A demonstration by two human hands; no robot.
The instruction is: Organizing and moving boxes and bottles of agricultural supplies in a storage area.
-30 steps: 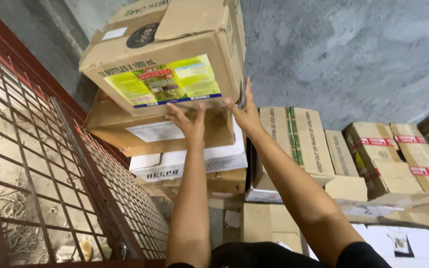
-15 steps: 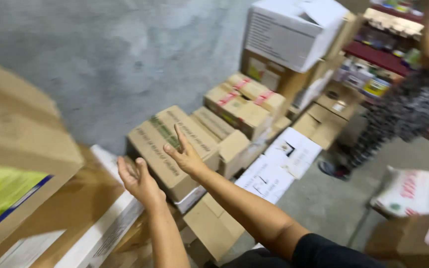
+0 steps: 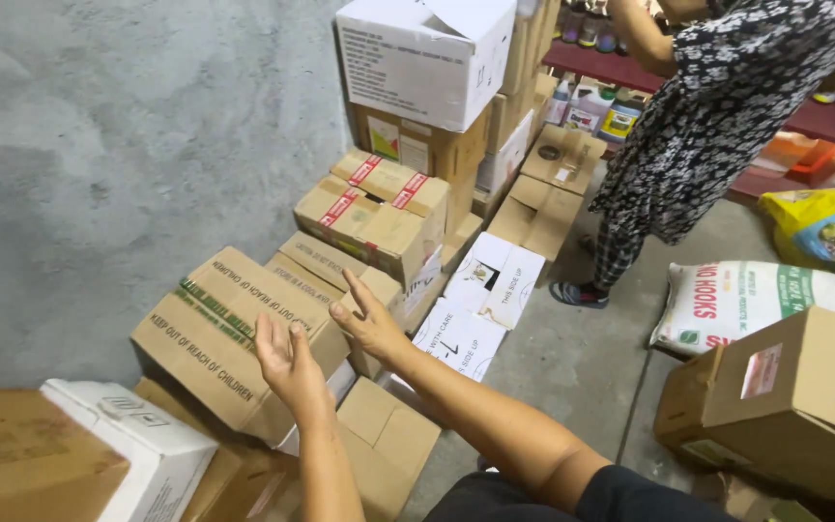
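My left hand (image 3: 287, 358) is empty, palm up, fingers apart, hovering just in front of a brown cardboard box with green tape (image 3: 224, 338). My right hand (image 3: 367, 319) is also empty with fingers spread, over the corner of the neighbouring brown box (image 3: 326, 266). Neither hand touches a box. Behind these boxes sits a brown box with red and white tape (image 3: 369, 208). At the lower left lie a white box (image 3: 132, 449) and a plain brown box (image 3: 16, 464).
A concrete wall (image 3: 99, 145) runs along the left. A white box (image 3: 417, 58) tops a stack at the back. Flattened white cartons (image 3: 480, 300) lie on the floor. Another person in a patterned dress (image 3: 707, 126) stands by shelves. A printed sack (image 3: 765, 304) and a brown box (image 3: 785, 401) lie right.
One second ago both hands pushed a box up onto a high stack. They have let go, dropped down empty, and my view has swung right and down to the floor boxes.
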